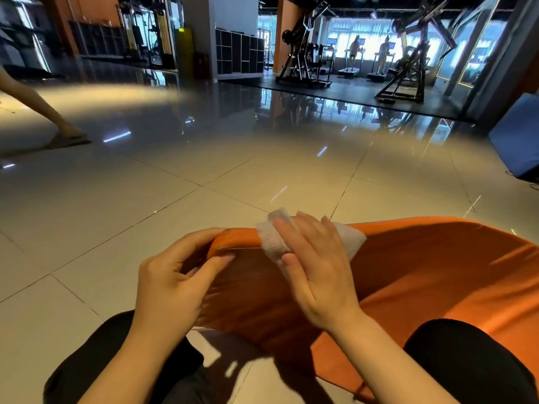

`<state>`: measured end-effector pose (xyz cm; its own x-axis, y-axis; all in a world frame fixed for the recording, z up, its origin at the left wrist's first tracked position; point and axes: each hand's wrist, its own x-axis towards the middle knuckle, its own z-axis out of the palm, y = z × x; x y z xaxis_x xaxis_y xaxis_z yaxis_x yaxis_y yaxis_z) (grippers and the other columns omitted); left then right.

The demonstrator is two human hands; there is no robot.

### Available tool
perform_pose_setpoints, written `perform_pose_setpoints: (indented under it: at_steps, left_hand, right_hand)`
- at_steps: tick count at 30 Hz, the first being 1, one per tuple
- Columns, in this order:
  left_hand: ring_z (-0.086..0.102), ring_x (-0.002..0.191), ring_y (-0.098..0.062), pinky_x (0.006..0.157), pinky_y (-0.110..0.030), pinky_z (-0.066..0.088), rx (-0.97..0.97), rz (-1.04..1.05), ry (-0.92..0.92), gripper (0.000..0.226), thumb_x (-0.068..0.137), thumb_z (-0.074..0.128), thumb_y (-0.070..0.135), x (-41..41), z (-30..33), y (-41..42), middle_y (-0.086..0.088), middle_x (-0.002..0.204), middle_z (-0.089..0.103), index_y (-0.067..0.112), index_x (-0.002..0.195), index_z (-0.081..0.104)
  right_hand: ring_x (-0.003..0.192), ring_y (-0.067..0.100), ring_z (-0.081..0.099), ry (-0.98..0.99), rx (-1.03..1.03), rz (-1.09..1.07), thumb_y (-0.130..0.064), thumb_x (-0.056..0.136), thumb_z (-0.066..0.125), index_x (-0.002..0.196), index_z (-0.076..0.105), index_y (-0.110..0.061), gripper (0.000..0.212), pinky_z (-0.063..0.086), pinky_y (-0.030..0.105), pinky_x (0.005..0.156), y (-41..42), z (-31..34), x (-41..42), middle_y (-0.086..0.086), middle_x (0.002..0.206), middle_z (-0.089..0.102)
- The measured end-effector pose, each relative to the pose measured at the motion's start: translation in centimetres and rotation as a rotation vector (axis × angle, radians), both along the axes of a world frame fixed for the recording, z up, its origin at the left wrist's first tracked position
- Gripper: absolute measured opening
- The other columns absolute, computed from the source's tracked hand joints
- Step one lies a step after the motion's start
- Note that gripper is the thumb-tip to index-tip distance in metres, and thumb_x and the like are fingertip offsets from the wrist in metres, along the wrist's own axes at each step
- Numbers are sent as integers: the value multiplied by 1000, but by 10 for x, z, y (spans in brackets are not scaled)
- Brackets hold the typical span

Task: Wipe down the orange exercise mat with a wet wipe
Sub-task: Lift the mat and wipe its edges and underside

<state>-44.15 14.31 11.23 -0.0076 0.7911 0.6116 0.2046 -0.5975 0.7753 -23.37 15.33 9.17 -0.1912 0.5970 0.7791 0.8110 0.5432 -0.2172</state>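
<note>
The orange exercise mat (pixel 423 266) lies on the tiled floor in front of my knees, its near left corner lifted and curled. My left hand (pixel 172 287) pinches that raised corner between thumb and fingers. My right hand (pixel 318 266) presses a white wet wipe (pixel 271 237) flat against the mat's lifted edge, the fingers spread over it. Part of the wipe sticks out past my fingertips and to the right of my hand.
Glossy beige floor tiles (pixel 163 199) spread out ahead. Another person's leg and foot (pixel 43 112) stand at the far left. A blue pad (pixel 516 138) leans at the right edge. Weight machines (pixel 303 56) and treadmills fill the back. My black-clad knees (pixel 466 363) frame the bottom.
</note>
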Motion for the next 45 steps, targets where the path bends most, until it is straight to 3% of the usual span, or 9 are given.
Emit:
perform_pose_setpoints:
  at_steps: [5,11,16,19,23,29,38,42,45]
  left_hand:
    - [68,93,-2,84,-16,54,-24,48,-37,32,72,69,38,-20,2,2,23,96,72,63,92,67]
    - [64,100,2,87,-12,51,-13,154,5,32,79,63,42,-24,0,2,31,101,67,64,102,62]
    - [46,128,-22,108,-39,40,226,535,184,47,93,60,27,-18,-4,0,-7,136,52,16,137,49]
    - [43,132,-30,111,-53,34,497,414,438,47,92,58,21,7,-10,6,-10,136,47,14,136,46]
    - [46,131,-27,117,-49,18,535,349,773,44,92,54,30,30,-15,28,-11,135,56,16,134,53]
    - [55,103,-19,90,-41,31,504,455,709,27,90,54,29,7,-8,31,-2,106,70,19,109,72]
    - [57,100,-17,84,-36,25,538,402,714,26,91,58,29,12,-9,17,2,104,71,23,109,76]
    - [56,101,-15,86,-34,21,501,368,699,28,91,55,28,23,-14,10,3,105,71,23,110,75]
    - [56,101,-15,86,-34,21,474,332,690,28,91,55,29,29,-16,7,4,106,70,24,111,74]
  right_hand:
    - [128,24,43,-18,-175,-216,-44,100,35,136,49,-18,47,19,25,113,3,-13,106,7,136,55]
    - [111,20,52,-16,-260,-303,-49,98,35,122,63,-13,51,39,35,90,5,1,135,5,117,63]
    - [98,16,55,12,-195,-260,-42,94,42,115,68,-12,45,33,22,78,8,10,99,3,103,66]
    - [91,23,57,-11,-148,-246,-39,95,43,109,70,-10,41,35,27,76,9,18,67,6,96,67]
    - [97,27,59,-87,-101,-238,-31,96,45,119,66,-12,37,38,40,94,5,20,15,5,104,67]
    - [119,24,52,-270,-17,-118,-34,101,41,138,56,-15,44,33,42,109,-10,16,-14,5,129,60]
    - [124,31,51,-91,-186,-517,-44,104,28,131,60,-8,56,33,57,107,-56,4,136,9,130,60]
    - [135,30,42,94,-184,-586,-40,103,27,132,59,-10,53,20,50,117,-51,-4,101,9,134,59]
    - [129,30,49,34,-133,-450,-38,104,27,128,62,-13,49,17,43,116,-40,-4,35,6,129,63]
